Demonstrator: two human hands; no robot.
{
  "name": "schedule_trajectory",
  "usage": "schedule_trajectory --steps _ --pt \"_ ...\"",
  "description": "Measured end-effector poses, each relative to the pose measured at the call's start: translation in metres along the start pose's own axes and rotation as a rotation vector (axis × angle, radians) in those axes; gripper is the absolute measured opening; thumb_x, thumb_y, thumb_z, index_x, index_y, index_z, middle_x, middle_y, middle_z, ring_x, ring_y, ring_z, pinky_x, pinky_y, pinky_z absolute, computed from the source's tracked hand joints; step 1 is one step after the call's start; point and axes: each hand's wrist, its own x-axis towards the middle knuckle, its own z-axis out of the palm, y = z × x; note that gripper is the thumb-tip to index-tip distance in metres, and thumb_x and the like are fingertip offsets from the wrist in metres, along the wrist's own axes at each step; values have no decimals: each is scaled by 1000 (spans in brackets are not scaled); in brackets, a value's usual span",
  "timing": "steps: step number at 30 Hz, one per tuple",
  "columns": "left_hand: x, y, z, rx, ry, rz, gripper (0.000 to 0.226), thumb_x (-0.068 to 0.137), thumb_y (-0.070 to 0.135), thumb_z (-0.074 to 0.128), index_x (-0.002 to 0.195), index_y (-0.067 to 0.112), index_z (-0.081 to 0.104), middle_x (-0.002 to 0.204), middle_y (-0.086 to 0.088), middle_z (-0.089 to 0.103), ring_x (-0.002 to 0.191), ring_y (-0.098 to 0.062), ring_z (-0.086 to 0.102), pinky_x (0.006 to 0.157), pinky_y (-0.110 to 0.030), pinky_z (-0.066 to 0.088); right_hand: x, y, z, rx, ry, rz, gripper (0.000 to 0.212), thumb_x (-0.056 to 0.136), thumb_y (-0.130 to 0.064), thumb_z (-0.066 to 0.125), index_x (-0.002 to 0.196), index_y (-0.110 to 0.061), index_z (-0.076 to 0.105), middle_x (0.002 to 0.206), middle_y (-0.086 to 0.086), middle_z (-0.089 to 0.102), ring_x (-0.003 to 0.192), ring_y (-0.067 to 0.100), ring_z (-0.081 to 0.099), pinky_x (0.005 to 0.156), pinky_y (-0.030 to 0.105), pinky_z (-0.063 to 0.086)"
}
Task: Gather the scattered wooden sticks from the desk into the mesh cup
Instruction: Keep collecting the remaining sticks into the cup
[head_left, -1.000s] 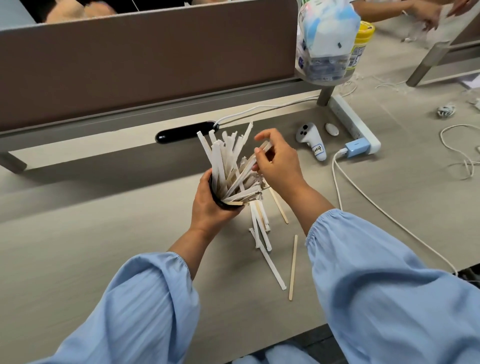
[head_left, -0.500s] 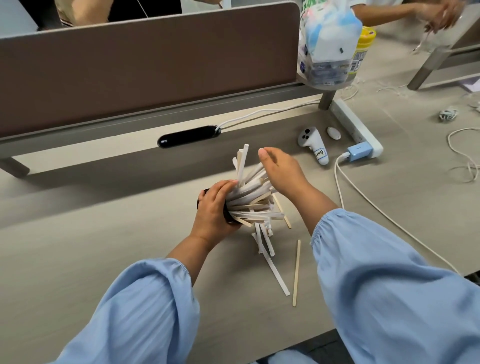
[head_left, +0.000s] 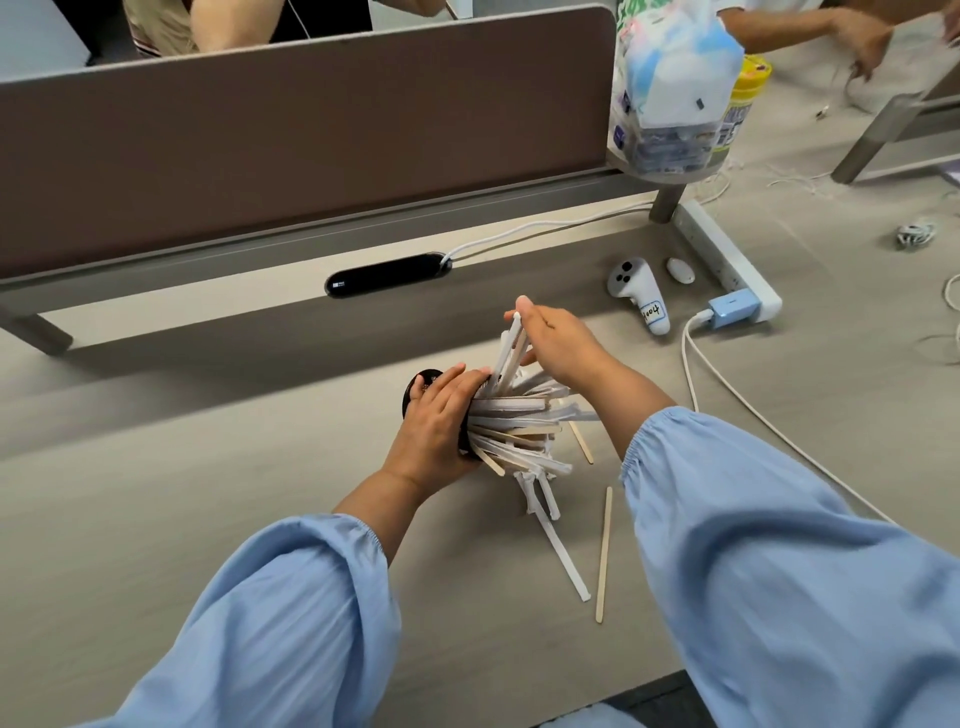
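My left hand (head_left: 439, 415) grips the black mesh cup (head_left: 418, 387), which is tipped on its side with its mouth to the right. A fan of pale wooden sticks (head_left: 519, 421) juts from the mouth. My right hand (head_left: 558, 345) lies over the top of that bundle, fingers pressed against the upper sticks. On the desk just below lie loose sticks: a few white-wrapped ones (head_left: 550, 525), one bare wooden stick (head_left: 604, 553) and another bare one (head_left: 581, 441) partly under the bundle.
A brown divider panel (head_left: 311, 130) runs along the back with a black device (head_left: 387, 274) and cable below it. A white controller (head_left: 640, 293), a power strip (head_left: 727, 260) with a blue charger (head_left: 732, 309) and white cable sit at right. A plastic bag (head_left: 670, 83) stands behind.
The cup went from upright in my left hand to lying on its side near the desk. My right hand moved from holding a stick at the bundle to pressing over the sticks.
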Motion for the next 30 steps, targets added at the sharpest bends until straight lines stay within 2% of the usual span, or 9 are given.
schedule_trajectory --steps 5,9,12,14,19,23,26,28,30 --pt "3 -1 -1 36 -7 5 97 52 22 85 131 20 28 132 -12 52 128 -30 39 102 -59 25 1 -1 2 75 -84 -15 32 94 -10 44 121 -9 60 112 12 64 79 22 61 73 32 51" --pt "7 -1 1 37 20 -6 92 52 23 82 129 20 31 129 -12 54 126 -32 43 100 -58 30 3 2 1 9 -73 -60 28 86 -4 56 111 -9 67 91 3 61 77 16 55 75 27 47" --pt "9 0 0 -37 82 -92 84 54 39 71 128 16 38 125 -10 56 119 -28 49 97 -44 30 5 5 -3 57 51 -87 6 85 -8 63 89 -7 67 71 2 59 65 17 55 70 34 48" --pt "10 3 -1 -112 139 -184 86 52 44 70 127 12 42 123 -9 57 114 -27 51 96 -42 29 4 6 -8 166 177 -102 6 85 -13 66 82 -11 62 64 -1 57 56 14 55 66 36 52" --pt "12 10 -4 -174 194 -298 94 51 27 87 131 7 41 129 -12 53 118 -31 47 103 -46 32 -1 8 -15 311 353 -208 8 88 -16 62 84 -10 58 59 -2 57 47 3 56 60 30 55" --pt "15 14 -6 -246 198 -330 86 50 37 80 125 15 44 117 -3 59 108 -23 52 96 -48 40 -7 7 -6 220 253 -211 4 89 -13 61 89 -11 65 67 -3 62 59 9 62 63 22 54" --pt "17 23 -10 -275 239 -294 75 50 33 78 117 28 45 103 15 55 100 -13 49 92 -44 42 -10 12 4 -151 198 -228 23 92 -27 56 106 -17 71 96 3 72 89 16 61 84 29 50" --pt "16 24 -12 -297 252 -266 76 49 29 79 115 36 41 100 22 51 97 -10 47 91 -42 41 -14 13 8 -324 293 -296 38 95 -40 43 112 -19 69 119 1 67 110 22 51 95 35 42" --pt "14 17 -9 -247 230 -235 81 50 31 80 121 29 42 111 8 58 103 -15 50 92 -48 41 -17 13 7 -332 476 -287 48 93 -42 31 124 -20 61 138 0 53 127 24 40 103 37 31"
